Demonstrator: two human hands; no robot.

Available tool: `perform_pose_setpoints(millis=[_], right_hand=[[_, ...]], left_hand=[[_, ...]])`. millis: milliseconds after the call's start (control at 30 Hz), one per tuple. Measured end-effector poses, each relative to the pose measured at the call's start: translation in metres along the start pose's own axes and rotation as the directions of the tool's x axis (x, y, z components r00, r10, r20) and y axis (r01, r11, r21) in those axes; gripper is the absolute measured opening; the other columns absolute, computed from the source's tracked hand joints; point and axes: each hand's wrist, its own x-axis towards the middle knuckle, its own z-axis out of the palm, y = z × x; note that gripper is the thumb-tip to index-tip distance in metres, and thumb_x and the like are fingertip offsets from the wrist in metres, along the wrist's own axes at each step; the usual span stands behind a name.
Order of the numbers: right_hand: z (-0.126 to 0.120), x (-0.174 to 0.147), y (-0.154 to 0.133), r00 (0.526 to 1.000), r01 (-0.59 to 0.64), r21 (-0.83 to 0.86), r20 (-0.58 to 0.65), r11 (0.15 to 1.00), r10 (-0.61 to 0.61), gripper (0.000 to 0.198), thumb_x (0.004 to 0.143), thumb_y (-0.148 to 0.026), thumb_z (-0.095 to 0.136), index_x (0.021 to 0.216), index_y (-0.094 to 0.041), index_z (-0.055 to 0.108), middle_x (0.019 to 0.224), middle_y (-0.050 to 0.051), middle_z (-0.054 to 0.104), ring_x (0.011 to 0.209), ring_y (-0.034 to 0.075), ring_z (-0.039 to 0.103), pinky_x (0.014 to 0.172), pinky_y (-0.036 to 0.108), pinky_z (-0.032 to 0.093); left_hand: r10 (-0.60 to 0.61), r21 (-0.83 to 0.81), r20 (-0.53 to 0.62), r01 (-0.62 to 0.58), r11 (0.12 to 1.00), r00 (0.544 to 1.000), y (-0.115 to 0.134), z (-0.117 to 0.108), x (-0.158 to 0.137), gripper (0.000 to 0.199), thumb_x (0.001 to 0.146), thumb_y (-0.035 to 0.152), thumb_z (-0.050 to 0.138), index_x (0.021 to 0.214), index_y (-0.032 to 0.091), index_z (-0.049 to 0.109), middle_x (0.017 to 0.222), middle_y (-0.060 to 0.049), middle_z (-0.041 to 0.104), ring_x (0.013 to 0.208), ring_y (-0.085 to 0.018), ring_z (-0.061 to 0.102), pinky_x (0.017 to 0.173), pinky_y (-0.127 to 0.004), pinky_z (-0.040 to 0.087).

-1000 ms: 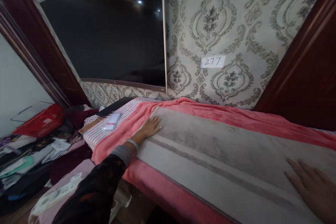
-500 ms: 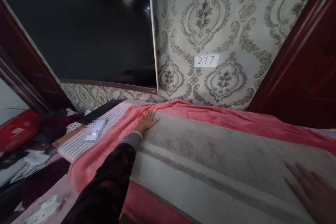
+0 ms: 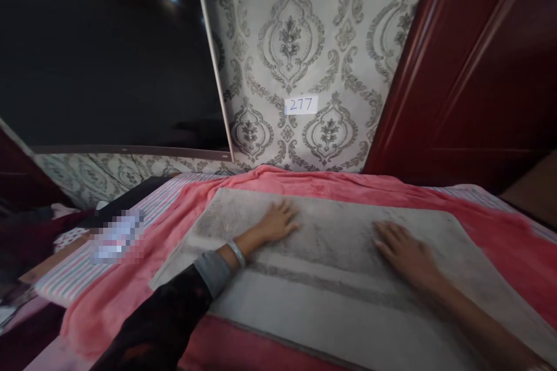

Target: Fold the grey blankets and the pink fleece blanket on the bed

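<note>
A grey towel-like cloth (image 3: 331, 226) with a paler band along its near part lies spread out before me. My left hand (image 3: 278, 221) rests palm down on its left half, fingers spread, a bracelet at the wrist. On the right half, my right hand (image 3: 402, 252) is flat over the cloth with its fingers stretched out, a little blurred. Neither hand grips anything. Beneath the grey cloth is a pink plush blanket (image 3: 108, 295), showing along the far edge, both sides and the near edge.
A striped cover (image 3: 61, 278) shows under the blanket at the left, with a blurred-out item (image 3: 117, 237) on it. Behind are a large dark television (image 3: 108, 58), patterned wallpaper with a paper label (image 3: 301, 105) reading 277, and a dark red wooden door (image 3: 478, 69).
The view has turned to the right. My left hand has moved from the cloth's far left corner inward across it, and my right hand has come in from the right edge, nearer the left.
</note>
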Motion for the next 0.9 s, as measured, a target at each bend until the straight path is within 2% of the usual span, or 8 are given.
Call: perform_pose_setpoints(millis=[100,200,267,367,467,533,700,900], right_hand=[[-0.006,0.025,-0.063,0.972,0.211,0.060,0.093,0.976,-0.216,0.061,0.099,-0.050,0.028,0.154,-0.028,0.039,0.161,0.006,0.029,0.148,0.031,0.025,0.115,0.059,0.030],[-0.003,0.042,-0.072,0.934,0.328,0.103,0.116,0.939,-0.339,0.058,0.101,-0.050,0.028,0.155,-0.031,0.038,0.161,0.004,0.029,0.148,0.028,0.024,0.117,0.057,0.026],[0.000,0.048,-0.040,0.960,0.247,0.071,0.119,0.966,-0.254,0.060,0.100,-0.051,0.027,0.154,-0.030,0.039,0.160,0.004,0.031,0.148,0.030,0.026,0.117,0.057,0.027],[0.001,0.050,0.037,0.990,0.053,0.005,0.132,0.999,-0.053,0.063,0.099,-0.053,0.023,0.156,-0.030,0.037,0.160,0.003,0.032,0.148,0.031,0.024,0.117,0.061,0.025],[-0.001,0.045,0.105,0.985,-0.117,-0.026,0.124,0.993,0.119,0.067,0.098,-0.056,0.019,0.157,-0.029,0.035,0.161,0.004,0.028,0.150,0.032,0.018,0.117,0.063,0.022],[-0.001,0.041,0.132,0.975,-0.192,-0.012,0.112,0.981,0.192,0.070,0.098,-0.057,0.016,0.157,-0.026,0.035,0.163,0.007,0.024,0.150,0.033,0.015,0.116,0.061,0.023],[0.006,0.042,0.159,0.962,-0.269,0.026,0.056,0.963,0.268,0.070,0.097,-0.056,0.019,0.158,-0.025,0.033,0.162,0.008,0.026,0.147,0.032,0.027,0.117,0.061,0.025],[0.001,0.041,0.158,0.963,-0.268,0.054,0.045,0.962,0.266,0.067,0.098,-0.053,0.022,0.156,-0.023,0.036,0.161,0.005,0.027,0.147,0.028,0.027,0.119,0.055,0.026]], left_hand=[[0.216,-0.056,-0.001,-0.216,0.975,0.976,0.042,0.023,0.014,0.068,0.095,0.066,0.031,0.155,0.033,0.030,0.165,-0.008,0.024,0.153,-0.033,0.018,0.121,-0.062,0.012],[0.154,-0.044,-0.028,-0.155,0.987,0.988,0.036,0.025,0.022,0.065,0.097,0.063,0.033,0.155,0.034,0.032,0.165,-0.007,0.025,0.153,-0.032,0.019,0.122,-0.060,0.013],[0.041,-0.011,-0.001,-0.041,0.999,0.999,0.006,0.016,0.022,0.062,0.098,0.058,0.037,0.154,0.033,0.034,0.165,-0.007,0.025,0.153,-0.031,0.018,0.123,-0.058,0.013],[-0.178,0.068,0.023,0.176,0.982,0.984,-0.057,-0.005,0.012,0.059,0.100,0.048,0.036,0.156,0.030,0.031,0.165,-0.006,0.023,0.154,-0.028,0.014,0.124,-0.054,0.011],[-0.310,0.135,0.021,0.305,0.943,0.950,-0.119,-0.022,-0.006,0.059,0.101,0.044,0.030,0.158,0.028,0.026,0.166,-0.005,0.021,0.154,-0.027,0.013,0.123,-0.055,0.011],[-0.362,0.182,-0.015,0.359,0.915,0.932,-0.153,-0.028,-0.017,0.058,0.101,0.042,0.029,0.157,0.030,0.027,0.164,-0.004,0.026,0.153,-0.025,0.017,0.123,-0.054,0.015],[-0.430,0.220,-0.122,0.447,0.867,0.894,-0.203,-0.033,-0.025,0.057,0.099,0.037,0.026,0.154,0.028,0.035,0.161,-0.003,0.033,0.152,-0.023,0.023,0.121,-0.051,0.022],[-0.447,0.185,-0.134,0.465,0.866,0.885,-0.207,-0.031,-0.020,0.067,0.098,0.044,0.005,0.154,0.022,0.035,0.164,0.000,0.028,0.153,-0.018,0.018,0.122,-0.045,0.019]])
